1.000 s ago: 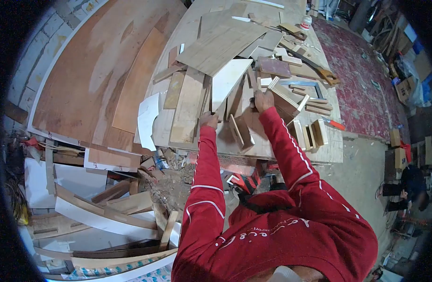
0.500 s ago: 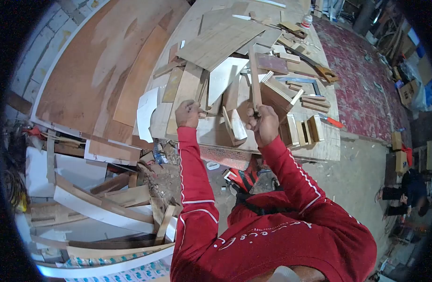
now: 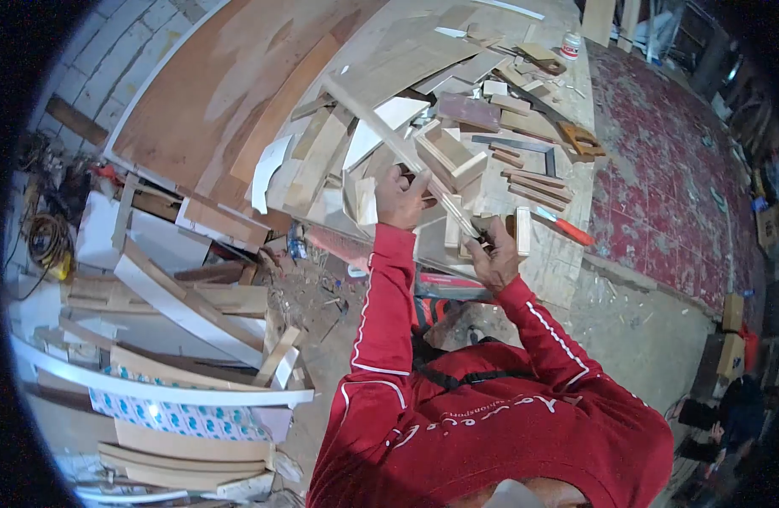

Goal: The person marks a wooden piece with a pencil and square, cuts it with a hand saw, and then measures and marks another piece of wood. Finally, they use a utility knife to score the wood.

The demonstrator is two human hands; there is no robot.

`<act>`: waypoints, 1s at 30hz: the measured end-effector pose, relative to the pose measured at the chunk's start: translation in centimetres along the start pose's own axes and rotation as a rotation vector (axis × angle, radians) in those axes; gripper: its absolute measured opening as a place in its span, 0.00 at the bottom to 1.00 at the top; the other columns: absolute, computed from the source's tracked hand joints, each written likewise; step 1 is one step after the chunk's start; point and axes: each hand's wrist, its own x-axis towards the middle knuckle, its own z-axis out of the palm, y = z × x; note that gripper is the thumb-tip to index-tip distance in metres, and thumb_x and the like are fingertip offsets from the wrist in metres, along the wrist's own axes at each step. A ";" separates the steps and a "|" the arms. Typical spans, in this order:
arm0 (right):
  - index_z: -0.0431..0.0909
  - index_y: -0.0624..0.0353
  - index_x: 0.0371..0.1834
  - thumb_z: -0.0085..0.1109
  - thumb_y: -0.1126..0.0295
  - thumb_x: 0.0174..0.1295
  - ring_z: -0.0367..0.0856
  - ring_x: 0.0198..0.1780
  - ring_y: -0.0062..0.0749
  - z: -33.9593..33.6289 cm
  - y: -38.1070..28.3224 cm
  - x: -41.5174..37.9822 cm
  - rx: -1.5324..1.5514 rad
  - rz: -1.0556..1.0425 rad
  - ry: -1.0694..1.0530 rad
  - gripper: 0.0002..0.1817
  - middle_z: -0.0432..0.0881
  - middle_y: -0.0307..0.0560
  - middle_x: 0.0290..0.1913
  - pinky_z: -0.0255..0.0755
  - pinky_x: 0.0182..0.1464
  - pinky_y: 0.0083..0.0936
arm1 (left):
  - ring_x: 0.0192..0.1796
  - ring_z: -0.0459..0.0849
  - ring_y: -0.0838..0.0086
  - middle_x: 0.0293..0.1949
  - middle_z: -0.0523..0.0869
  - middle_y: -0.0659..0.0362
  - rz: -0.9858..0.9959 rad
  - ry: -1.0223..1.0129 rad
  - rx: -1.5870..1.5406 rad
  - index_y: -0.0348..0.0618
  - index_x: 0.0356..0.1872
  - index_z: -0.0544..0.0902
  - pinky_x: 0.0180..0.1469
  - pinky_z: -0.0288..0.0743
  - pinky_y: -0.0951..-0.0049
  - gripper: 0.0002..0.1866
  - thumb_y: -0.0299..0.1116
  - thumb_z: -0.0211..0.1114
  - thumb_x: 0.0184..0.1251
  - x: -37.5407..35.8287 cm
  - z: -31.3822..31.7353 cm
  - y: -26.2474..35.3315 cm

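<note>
A long narrow wooden strip [image 3: 374, 121] slants across the bench from upper left to lower right. Its near end is in my right hand [image 3: 494, 256], with the fingers closed round it. My left hand [image 3: 402, 200] is closed on the same strip farther along. Just left of my left hand stands a small angled wood piece [image 3: 364, 201] with a pale face. Beyond the strip sits an open wooden box frame [image 3: 447, 157]. Small wooden pieces [image 3: 522, 230] stand upright beside my right hand.
The plywood bench [image 3: 559, 279] carries a handsaw [image 3: 581, 138], a metal square [image 3: 549, 157], a red-handled tool [image 3: 573, 231], a white bottle [image 3: 571, 45] and offcuts. Large sheets [image 3: 229, 102] lean left. A person [image 3: 732, 415] is at the far right.
The strip has swung from nearly upright to a diagonal. My left hand has moved right and now grips it; my right hand has moved lower right. The camera view has shifted.
</note>
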 end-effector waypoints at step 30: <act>0.78 0.61 0.45 0.55 0.63 0.60 0.80 0.34 0.35 -28.6 4.1 -7.3 -0.230 -0.111 -0.520 0.15 0.81 0.49 0.34 0.73 0.37 0.29 | 0.35 0.85 0.62 0.39 0.80 0.49 0.050 0.447 -0.046 0.33 0.46 0.68 0.32 0.86 0.65 0.17 0.22 0.63 0.58 -21.0 23.8 -10.7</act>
